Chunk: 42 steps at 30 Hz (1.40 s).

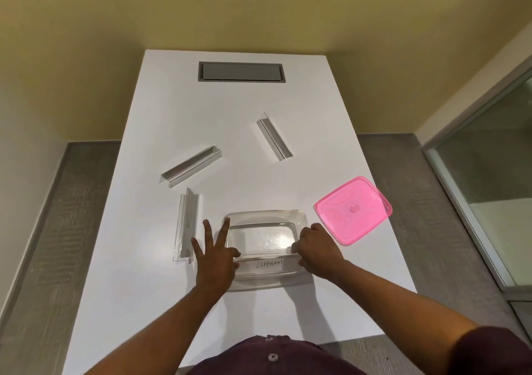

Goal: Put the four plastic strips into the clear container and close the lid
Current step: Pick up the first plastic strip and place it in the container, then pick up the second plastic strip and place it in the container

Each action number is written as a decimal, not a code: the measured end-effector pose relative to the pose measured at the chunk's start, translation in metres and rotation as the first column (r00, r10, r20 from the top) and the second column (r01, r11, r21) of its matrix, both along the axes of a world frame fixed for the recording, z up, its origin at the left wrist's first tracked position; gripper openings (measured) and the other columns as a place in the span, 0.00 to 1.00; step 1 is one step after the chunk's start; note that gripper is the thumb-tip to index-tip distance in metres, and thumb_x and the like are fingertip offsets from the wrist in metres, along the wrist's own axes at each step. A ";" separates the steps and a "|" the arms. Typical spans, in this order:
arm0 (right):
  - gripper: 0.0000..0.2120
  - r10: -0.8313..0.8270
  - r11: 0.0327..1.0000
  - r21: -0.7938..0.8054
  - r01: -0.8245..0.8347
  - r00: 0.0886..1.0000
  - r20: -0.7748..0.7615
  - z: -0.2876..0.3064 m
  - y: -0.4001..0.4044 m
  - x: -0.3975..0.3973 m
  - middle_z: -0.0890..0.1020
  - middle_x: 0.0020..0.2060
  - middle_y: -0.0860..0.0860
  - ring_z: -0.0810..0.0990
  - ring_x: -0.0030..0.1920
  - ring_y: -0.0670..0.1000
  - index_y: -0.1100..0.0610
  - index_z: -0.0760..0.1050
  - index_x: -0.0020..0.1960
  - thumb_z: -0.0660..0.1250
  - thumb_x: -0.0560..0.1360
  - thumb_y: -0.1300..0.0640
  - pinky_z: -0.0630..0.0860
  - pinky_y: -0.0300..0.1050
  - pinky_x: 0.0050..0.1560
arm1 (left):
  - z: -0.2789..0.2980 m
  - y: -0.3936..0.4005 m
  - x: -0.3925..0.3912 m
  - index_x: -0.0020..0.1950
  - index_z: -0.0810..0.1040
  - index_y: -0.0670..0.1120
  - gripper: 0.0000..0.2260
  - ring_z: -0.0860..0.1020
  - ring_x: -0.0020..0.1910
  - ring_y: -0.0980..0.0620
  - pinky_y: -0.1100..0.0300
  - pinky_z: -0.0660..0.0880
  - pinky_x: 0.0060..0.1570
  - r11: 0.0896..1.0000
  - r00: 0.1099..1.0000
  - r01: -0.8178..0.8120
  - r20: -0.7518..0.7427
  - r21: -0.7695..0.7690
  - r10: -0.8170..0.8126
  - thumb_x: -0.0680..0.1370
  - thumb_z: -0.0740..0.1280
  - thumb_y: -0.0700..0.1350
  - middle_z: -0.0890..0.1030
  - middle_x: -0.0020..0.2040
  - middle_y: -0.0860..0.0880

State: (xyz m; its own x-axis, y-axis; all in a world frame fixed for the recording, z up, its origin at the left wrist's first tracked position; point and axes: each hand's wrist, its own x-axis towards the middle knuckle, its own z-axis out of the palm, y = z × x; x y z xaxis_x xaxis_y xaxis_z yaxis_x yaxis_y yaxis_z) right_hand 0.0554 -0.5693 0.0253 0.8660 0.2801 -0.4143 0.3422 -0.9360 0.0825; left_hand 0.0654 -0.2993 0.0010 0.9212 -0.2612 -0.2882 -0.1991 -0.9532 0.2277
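Observation:
The clear container (264,213) stands open near the table's front. A clear plastic strip labelled "ELEPHANT" (269,264) lies lengthwise along the container's near side, held at both ends. My left hand (214,259) pinches its left end with thumb and forefinger, the other fingers spread. My right hand (316,255) grips its right end. Three more clear strips lie on the table: one (187,226) just left of the container, one (191,166) further back left, one (275,138) at the back middle. The pink lid (352,209) lies to the right of the container.
The white table (144,302) is narrow, and the lid overhangs its right edge slightly. A grey cable hatch (241,71) is set into the far end. Grey carpet lies on both sides and a glass panel (489,173) stands at the right.

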 end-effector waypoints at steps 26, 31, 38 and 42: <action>0.16 -0.133 0.985 0.118 0.123 0.988 0.075 -0.010 0.019 0.006 0.85 0.48 0.48 0.78 0.59 0.52 0.46 0.83 0.56 0.66 0.75 0.40 0.63 0.55 0.60 | -0.004 0.008 0.007 0.67 0.77 0.57 0.18 0.40 0.82 0.43 0.34 0.46 0.78 0.965 0.992 0.117 -0.016 -0.236 -0.124 0.78 0.68 0.55 0.51 0.83 0.53; 0.12 -0.334 0.846 0.473 0.246 0.936 0.111 0.009 0.043 0.030 0.85 0.37 0.40 0.78 0.51 0.47 0.47 0.83 0.42 0.66 0.75 0.41 0.67 0.49 0.55 | 0.004 0.031 0.009 0.67 0.77 0.54 0.17 0.54 0.81 0.46 0.44 0.59 0.77 0.879 0.991 -0.027 0.103 -0.477 0.086 0.79 0.68 0.54 0.63 0.80 0.53; 0.06 -0.418 0.622 0.721 0.306 0.908 -0.025 0.022 0.109 0.086 0.87 0.39 0.41 0.77 0.39 0.37 0.48 0.84 0.43 0.69 0.75 0.49 0.72 0.41 0.46 | -0.002 0.078 0.020 0.69 0.73 0.44 0.20 0.69 0.70 0.41 0.48 0.71 0.67 0.732 0.845 -0.502 -0.082 -0.461 0.528 0.78 0.70 0.46 0.74 0.69 0.44; 0.07 -0.374 0.589 0.724 0.359 0.915 -0.149 0.021 0.156 0.117 0.88 0.48 0.44 0.85 0.51 0.45 0.51 0.84 0.52 0.72 0.75 0.51 0.78 0.44 0.55 | -0.013 0.095 0.033 0.69 0.73 0.42 0.22 0.76 0.65 0.42 0.51 0.71 0.64 0.693 0.761 -0.649 -0.248 -0.315 0.600 0.78 0.71 0.49 0.75 0.66 0.41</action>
State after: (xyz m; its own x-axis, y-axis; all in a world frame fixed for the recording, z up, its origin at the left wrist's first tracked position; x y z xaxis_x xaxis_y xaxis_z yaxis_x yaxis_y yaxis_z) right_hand 0.1728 -0.4131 0.0462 0.9689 0.1381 -0.2053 -0.0375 -0.7382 -0.6735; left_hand 0.0988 -0.2048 -0.0120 0.8752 0.2567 -0.4100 0.4633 -0.6885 0.5580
